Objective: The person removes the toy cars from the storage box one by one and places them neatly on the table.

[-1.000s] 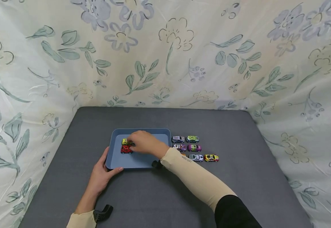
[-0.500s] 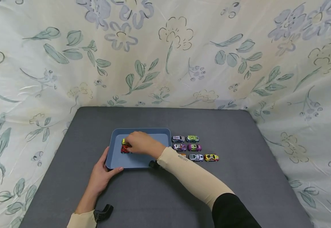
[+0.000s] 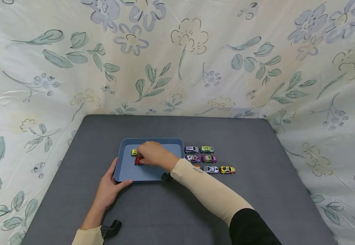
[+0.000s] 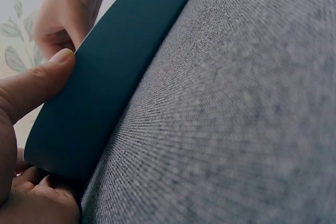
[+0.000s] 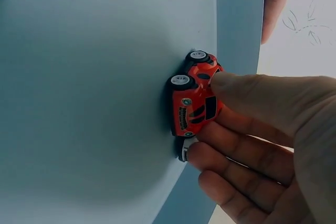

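My right hand [image 3: 154, 154] reaches into the blue tray [image 3: 153, 175] and pinches a small red toy car [image 3: 139, 161] between thumb and fingers. In the right wrist view the red car [image 5: 195, 98] has its wheels facing the tray floor, and part of another toy car [image 5: 184, 150] peeks out beneath it. Just behind the red one is a yellow-green toy car [image 3: 134, 152], partly covered by the hand. My left hand [image 3: 107, 189] grips the tray's near left corner, its thumb [image 4: 44, 80] against the tray wall and its other fingers around the corner.
Outside the tray's right side, several toy cars stand in rows, among them a green one [image 3: 207, 149], a purple one [image 3: 209, 159] and a yellow-and-red one [image 3: 227, 169]. An orange one is mostly behind my right sleeve [image 3: 208, 189]. Floral curtain [image 3: 177, 61] surrounds the grey table [image 3: 177, 214].
The red car has slid a little to the right with my right hand, out of line with the yellow-green car. My left hand and the tray stay put.
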Tool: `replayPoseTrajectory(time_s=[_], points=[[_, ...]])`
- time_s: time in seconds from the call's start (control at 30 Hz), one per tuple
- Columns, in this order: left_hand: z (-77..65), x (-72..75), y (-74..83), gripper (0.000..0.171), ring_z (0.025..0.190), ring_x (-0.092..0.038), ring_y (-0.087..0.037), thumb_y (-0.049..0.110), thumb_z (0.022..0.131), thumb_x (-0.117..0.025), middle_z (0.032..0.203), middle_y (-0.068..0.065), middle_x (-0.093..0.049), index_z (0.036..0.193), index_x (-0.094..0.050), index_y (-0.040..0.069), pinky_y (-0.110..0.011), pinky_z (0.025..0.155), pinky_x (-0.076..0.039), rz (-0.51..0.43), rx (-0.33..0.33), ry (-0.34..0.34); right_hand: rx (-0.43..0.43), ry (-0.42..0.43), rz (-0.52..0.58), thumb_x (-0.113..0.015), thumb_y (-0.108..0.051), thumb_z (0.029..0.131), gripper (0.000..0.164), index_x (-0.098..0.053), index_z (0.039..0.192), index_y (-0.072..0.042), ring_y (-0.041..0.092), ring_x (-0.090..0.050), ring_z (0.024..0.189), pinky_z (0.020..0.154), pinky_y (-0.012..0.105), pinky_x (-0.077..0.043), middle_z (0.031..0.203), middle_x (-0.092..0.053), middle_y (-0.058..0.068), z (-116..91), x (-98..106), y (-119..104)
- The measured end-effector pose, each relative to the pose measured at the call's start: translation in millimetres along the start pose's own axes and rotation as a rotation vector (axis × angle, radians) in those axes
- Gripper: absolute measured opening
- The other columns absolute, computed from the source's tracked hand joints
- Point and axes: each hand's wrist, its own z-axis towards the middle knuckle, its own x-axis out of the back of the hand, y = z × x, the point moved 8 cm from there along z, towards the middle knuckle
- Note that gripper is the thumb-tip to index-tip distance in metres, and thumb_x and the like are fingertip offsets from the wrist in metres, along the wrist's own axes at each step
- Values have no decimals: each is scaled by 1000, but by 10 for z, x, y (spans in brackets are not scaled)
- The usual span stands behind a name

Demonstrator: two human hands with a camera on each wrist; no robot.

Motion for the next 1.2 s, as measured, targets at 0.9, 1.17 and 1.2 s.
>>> replayPoseTrajectory(time_s=[0.9, 1.17, 1.2], points=[[-37, -9, -23, 115, 160, -26, -40, 11, 92, -90, 177, -24, -17, 175, -9, 6, -3, 100, -34, 38, -2, 25, -35, 36, 55, -81, -22, 100, 18, -68, 88, -20, 11, -53, 70, 64, 28, -42, 77, -59, -8, -543, 179, 363], [-19, -8, -4, 114, 158, -28, -44, 9, 93, -89, 176, -27, -19, 174, -10, 3, -3, 99, -35, 51, -26, 25, -50, 121, 59, -82, -21, 99, 11, -72, 94, -20, 10, -57, 76, 70, 30, -49, 85, -65, -9, -778, 382, 532], [-18, -8, -5, 114, 158, -28, -44, 9, 93, -89, 176, -27, -19, 174, -10, 3, -3, 99, -35, 58, -27, 26, -52, 128, 58, -83, -20, 99, 10, -73, 95, -20, 10, -57, 77, 71, 30, -50, 86, -65, -9, -809, 402, 549]])
